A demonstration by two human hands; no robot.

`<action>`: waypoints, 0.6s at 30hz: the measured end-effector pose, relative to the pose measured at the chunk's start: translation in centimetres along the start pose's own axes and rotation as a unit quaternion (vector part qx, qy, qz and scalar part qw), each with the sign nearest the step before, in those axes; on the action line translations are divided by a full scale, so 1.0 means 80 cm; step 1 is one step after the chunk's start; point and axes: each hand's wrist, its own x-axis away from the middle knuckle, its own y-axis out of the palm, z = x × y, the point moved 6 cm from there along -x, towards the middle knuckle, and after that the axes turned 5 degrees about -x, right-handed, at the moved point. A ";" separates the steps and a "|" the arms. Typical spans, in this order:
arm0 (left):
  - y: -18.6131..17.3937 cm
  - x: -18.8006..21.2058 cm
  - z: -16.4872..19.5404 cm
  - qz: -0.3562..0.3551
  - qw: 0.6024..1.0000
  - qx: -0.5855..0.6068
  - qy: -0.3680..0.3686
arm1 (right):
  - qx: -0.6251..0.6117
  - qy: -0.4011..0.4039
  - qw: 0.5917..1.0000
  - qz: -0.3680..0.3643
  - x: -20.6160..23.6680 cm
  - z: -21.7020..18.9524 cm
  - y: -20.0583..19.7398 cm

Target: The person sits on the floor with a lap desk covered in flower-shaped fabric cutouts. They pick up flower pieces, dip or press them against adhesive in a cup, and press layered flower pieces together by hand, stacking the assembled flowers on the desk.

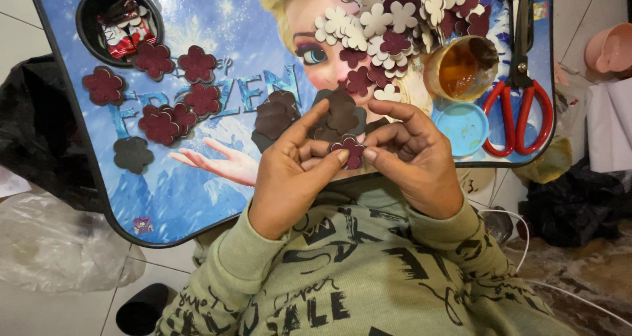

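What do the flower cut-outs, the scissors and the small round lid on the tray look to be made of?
Flower cut-outs: probably craft foam, matte, with thick, soft-looking edges, maroon or cream. Scissors: dark metal-looking blades, glossy red handles, likely plastic. Round blue lid: smooth plastic, judging by its sheen. Both hands pinch one maroon flower.

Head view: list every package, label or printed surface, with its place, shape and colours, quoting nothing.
Small red, white and black wrapped packets: crumpled, inside the round black cup hole at the tray's top-left corner.
Blue printed tray table: rounded rectangle with dark rim, icy cartoon picture and pale blue lettering, under the flower cutouts.
Olive green sleeved top: black lettering, bottom centre.
No screens or signs.
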 end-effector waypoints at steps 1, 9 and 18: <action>-0.001 0.000 0.000 0.004 1.000 -0.010 0.003 | 0.002 0.007 1.000 0.007 0.000 0.001 -0.001; 0.000 0.001 0.005 0.013 1.000 0.009 -0.001 | -0.012 0.019 1.000 0.014 0.000 -0.001 -0.006; 0.005 0.005 0.012 0.010 0.999 -0.030 -0.005 | 0.005 -0.008 1.000 -0.017 -0.002 -0.002 0.007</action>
